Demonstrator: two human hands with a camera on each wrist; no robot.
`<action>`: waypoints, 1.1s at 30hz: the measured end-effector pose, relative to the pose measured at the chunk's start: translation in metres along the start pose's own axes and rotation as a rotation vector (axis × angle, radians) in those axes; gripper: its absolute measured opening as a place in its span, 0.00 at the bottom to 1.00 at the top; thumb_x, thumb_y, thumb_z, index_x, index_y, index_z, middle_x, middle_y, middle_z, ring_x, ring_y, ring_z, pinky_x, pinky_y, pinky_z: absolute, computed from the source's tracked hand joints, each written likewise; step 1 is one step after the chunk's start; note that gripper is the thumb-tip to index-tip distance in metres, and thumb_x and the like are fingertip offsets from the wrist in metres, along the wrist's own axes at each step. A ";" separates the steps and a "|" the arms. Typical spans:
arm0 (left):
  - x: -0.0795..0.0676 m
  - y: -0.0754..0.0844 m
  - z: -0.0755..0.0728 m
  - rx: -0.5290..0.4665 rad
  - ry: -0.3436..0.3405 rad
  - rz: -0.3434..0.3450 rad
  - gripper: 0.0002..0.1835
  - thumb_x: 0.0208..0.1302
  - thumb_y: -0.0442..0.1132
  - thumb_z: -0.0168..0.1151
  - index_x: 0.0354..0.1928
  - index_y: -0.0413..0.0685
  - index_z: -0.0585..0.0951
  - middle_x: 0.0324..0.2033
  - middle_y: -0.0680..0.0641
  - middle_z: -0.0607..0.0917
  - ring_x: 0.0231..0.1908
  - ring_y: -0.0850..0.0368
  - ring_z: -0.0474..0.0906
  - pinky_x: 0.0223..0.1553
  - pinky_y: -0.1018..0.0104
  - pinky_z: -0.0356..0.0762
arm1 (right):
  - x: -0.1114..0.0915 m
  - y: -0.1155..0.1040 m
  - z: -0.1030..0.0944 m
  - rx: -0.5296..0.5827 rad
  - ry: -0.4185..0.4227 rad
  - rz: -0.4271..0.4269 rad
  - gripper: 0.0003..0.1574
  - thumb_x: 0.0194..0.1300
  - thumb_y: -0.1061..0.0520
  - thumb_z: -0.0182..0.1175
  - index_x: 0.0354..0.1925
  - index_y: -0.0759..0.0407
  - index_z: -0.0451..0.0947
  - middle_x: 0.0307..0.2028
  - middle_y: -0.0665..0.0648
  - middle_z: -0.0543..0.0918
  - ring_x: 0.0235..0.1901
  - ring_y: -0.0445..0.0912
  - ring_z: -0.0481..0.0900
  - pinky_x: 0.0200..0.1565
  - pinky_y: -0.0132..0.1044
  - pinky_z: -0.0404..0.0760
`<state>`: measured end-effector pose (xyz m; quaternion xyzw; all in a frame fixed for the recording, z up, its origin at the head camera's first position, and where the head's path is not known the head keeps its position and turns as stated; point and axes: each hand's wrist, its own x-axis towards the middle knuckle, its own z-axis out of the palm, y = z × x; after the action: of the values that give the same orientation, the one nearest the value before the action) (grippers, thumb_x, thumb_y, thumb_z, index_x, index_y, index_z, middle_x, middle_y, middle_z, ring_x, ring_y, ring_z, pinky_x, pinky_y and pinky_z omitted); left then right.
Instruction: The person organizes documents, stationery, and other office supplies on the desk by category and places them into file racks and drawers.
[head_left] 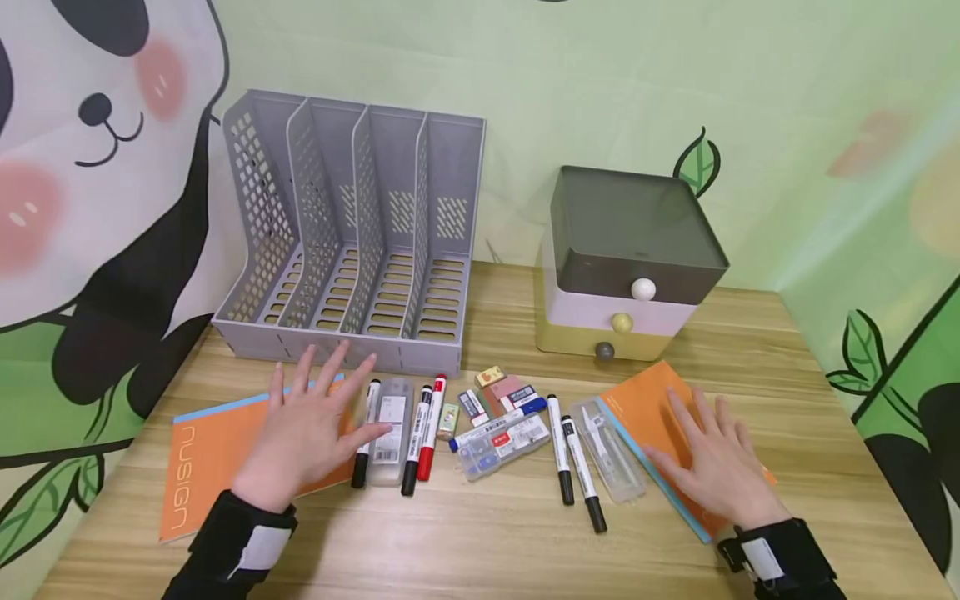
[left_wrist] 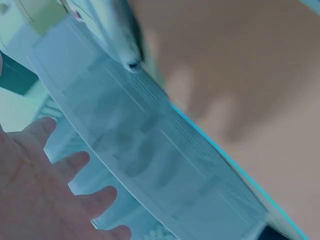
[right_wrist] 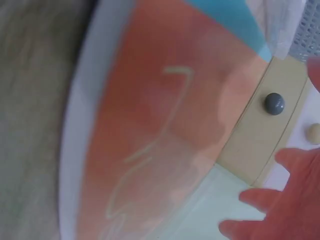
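My left hand (head_left: 311, 437) is held with fingers spread over an orange notebook (head_left: 210, 475) with a blue spine strip, fingertips near the front of the grey file rack (head_left: 352, 346). In the left wrist view its shadow falls on that notebook (left_wrist: 240, 80). On the right, my other hand (head_left: 716, 471), fingers apart, is over a second orange notebook (head_left: 645, 396); whether it touches is unclear. Between them lie a clear labelled case (head_left: 391, 454), black markers (head_left: 413, 450), a red marker (head_left: 431, 429), a blue marker (head_left: 487, 427) and a clear case (head_left: 630, 483).
Behind stand the slotted rack with several compartments and a small drawer unit (head_left: 637, 271) with round knobs. Small erasers (head_left: 472, 408) and a clear box of small blue pieces (head_left: 487, 460) lie mid-table (head_left: 480, 550). A panda-print cloth (head_left: 525, 67) hangs behind.
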<state>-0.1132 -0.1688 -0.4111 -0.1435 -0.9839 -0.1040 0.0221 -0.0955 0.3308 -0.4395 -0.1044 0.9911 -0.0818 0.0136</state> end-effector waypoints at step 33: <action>0.035 0.132 0.025 -0.144 -0.132 0.522 0.40 0.62 0.74 0.37 0.68 0.57 0.67 0.67 0.46 0.67 0.67 0.48 0.57 0.64 0.44 0.59 | -0.001 -0.014 -0.003 -0.044 0.077 -0.124 0.34 0.54 0.74 0.51 0.60 0.81 0.59 0.53 0.80 0.71 0.41 0.67 0.78 0.37 0.53 0.81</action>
<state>-0.1091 -0.0298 -0.4066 -0.4000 -0.9029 -0.1550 -0.0264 -0.0922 0.3177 -0.4338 -0.1628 0.9840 -0.0647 -0.0318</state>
